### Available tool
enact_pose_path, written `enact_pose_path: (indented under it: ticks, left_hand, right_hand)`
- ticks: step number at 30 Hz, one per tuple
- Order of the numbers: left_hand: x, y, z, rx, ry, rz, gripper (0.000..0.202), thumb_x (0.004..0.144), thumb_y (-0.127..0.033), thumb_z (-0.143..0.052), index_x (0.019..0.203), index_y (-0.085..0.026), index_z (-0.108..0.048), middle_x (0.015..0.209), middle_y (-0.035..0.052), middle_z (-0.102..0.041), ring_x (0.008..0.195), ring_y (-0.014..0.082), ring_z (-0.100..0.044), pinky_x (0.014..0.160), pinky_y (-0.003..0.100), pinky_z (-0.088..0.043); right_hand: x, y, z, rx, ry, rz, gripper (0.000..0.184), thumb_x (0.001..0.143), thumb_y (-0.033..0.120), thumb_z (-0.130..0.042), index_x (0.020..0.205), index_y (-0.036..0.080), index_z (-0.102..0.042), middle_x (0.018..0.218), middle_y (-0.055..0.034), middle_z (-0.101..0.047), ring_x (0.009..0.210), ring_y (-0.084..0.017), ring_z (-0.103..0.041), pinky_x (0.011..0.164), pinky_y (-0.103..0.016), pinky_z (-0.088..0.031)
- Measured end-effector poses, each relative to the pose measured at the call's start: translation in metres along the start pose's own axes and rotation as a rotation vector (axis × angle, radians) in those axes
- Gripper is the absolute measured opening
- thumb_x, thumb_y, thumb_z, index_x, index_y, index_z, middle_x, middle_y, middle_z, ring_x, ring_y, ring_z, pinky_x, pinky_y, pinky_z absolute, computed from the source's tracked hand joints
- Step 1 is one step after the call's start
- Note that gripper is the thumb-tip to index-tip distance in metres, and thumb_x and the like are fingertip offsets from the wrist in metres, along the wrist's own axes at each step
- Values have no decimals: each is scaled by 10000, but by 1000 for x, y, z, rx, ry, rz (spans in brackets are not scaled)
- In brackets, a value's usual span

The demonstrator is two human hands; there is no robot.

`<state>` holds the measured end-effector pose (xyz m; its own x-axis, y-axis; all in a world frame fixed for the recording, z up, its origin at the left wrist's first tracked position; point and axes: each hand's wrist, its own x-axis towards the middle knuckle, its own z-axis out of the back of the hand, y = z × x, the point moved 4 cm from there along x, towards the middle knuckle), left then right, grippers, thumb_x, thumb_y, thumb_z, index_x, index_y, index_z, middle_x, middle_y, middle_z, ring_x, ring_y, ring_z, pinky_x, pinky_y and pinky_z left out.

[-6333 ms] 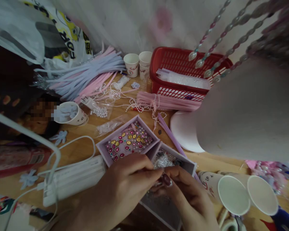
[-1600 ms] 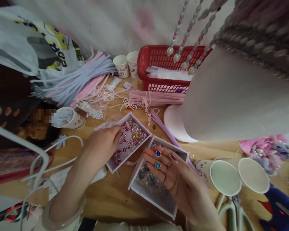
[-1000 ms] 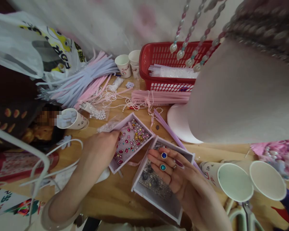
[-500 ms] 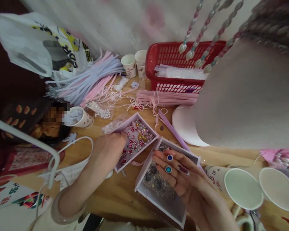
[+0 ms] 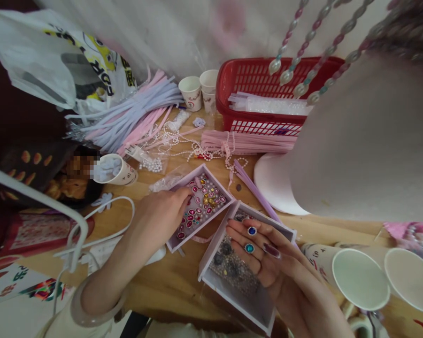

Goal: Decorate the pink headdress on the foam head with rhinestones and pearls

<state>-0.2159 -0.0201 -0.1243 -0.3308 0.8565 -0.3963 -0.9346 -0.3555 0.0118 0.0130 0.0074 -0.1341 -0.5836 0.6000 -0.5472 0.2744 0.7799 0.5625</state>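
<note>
My left hand (image 5: 167, 211) reaches into a lilac box (image 5: 216, 210) of pink oval rhinestones (image 5: 191, 218), gold pieces and small pearls. Its fingers are curled together, and their tips point down among the stones; whatever they pinch is hidden. Palm up, my right hand (image 5: 267, 258) hovers over a second lilac box (image 5: 237, 303) holding grey beads and dark round pieces. Two gems rest on its fingers: a dark blue rhinestone (image 5: 252, 231) and a teal rhinestone (image 5: 249, 248), both rimmed with tiny clear stones. The right thumb lies beside them.
Paper cups (image 5: 361, 279) stand at the right, near a white display bust (image 5: 341, 159) with hanging bead strands. Behind are a red basket (image 5: 232, 112) and pipe cleaners (image 5: 137, 112). A cup of pale flowers (image 5: 126, 173) lies tipped at left, near a white cable (image 5: 132, 213).
My left hand has shifted slightly right within the box of rhinestones, with its fingertips now more visible. My right hand still bears both gems. The whole view has shifted a little.
</note>
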Motion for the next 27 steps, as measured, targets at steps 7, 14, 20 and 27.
enact_pose_path:
  ticks: [7, 14, 20, 27]
  left_hand:
    - [10, -24, -7, -245, -156, -233, 190, 1000, -187, -585, 1097, -181, -749, 1194, 94, -749, 1081, 272, -728, 913, 375, -569]
    - [13, -14, -13, -295, -139, -240, 288, 1004, -85, -491, 993, -178, -764, 1116, 94, -748, 1012, 255, -726, 915, 391, -566]
    - [11, -7, -12, -324, -201, -176, 288, 1022, -102, -476, 1133, -163, -735, 1156, 105, -742, 1055, 282, -719, 958, 438, -559]
    - [11, -27, -9, -306, -123, -221, 168, 1004, -183, -583, 1080, -165, -732, 1177, 106, -719, 1084, 293, -716, 939, 422, -564]
  right_hand:
    - [0, -1, 2, -5, 15, 9, 311, 864, 386, -815, 1159, 289, -792, 1371, -98, -737, 1370, -358, -621, 1240, -572, -407]
    - [-1, -2, 3, 1, 24, 0, 287, 894, 351, -782, 1175, 293, -788, 1370, -93, -737, 1373, -340, -621, 1248, -556, -401]
    - [-2, -1, 3, -9, 22, 18, 299, 883, 333, -786, 1178, 282, -793, 1386, -75, -730, 1365, -333, -628, 1221, -522, -454]
    - [0, -4, 6, -19, 69, 26, 287, 933, 307, -719, 1212, 284, -781, 1384, -80, -731, 1351, -315, -641, 1208, -500, -466]
